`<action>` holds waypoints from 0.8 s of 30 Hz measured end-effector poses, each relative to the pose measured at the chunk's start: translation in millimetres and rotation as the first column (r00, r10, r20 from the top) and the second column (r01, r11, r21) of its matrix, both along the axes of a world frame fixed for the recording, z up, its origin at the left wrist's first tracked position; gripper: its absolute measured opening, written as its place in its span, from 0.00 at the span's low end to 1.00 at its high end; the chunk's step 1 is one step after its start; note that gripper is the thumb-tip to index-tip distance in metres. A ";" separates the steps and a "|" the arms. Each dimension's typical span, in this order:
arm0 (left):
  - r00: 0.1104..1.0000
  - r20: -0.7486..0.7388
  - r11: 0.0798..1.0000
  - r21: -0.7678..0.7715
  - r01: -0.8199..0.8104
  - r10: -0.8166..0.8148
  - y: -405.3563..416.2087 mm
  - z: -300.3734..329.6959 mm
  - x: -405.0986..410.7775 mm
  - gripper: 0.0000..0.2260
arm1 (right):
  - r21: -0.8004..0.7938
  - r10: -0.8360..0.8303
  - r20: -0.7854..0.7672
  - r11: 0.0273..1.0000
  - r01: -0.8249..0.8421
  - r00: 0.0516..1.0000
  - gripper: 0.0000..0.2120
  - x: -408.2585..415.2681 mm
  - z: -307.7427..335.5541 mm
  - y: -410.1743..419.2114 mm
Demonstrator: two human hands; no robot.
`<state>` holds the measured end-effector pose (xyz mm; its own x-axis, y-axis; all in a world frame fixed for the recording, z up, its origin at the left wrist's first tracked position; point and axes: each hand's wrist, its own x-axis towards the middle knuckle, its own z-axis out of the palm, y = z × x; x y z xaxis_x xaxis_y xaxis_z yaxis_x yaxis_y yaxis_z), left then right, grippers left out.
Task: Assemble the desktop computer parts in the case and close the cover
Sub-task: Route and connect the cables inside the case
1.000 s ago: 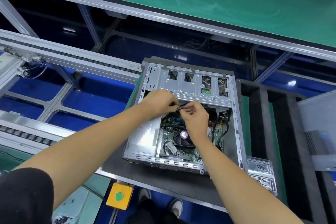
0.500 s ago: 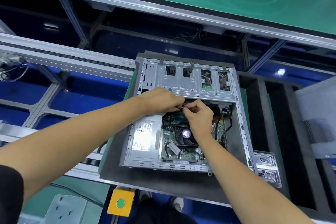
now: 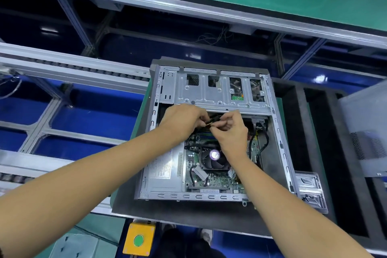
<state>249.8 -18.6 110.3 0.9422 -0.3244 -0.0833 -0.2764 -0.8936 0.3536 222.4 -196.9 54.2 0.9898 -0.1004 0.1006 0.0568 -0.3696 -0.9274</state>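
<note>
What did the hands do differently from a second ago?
Almost nothing. Both the left hand and right hand still pinch the small cable between them, just under the drive bay in the open case. Only the camera shifted a little. The fan stayed put.

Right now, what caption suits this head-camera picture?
Left hand and right hand pinch a small cable connector inside the open computer case.

A silver computer case (image 3: pixel 211 132) is lying open on its side on a dark mat, its motherboard (image 3: pixel 211 182) and black fan (image 3: pixel 213 157) being exposed.
</note>
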 end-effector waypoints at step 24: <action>0.941 -0.333 0.852 -0.508 -0.126 -0.060 11.1 -6.8 -0.4 0.01 | -0.003 0.169 0.194 0.985 -0.172 0.966 0.23 16.5 -9.0 -5.9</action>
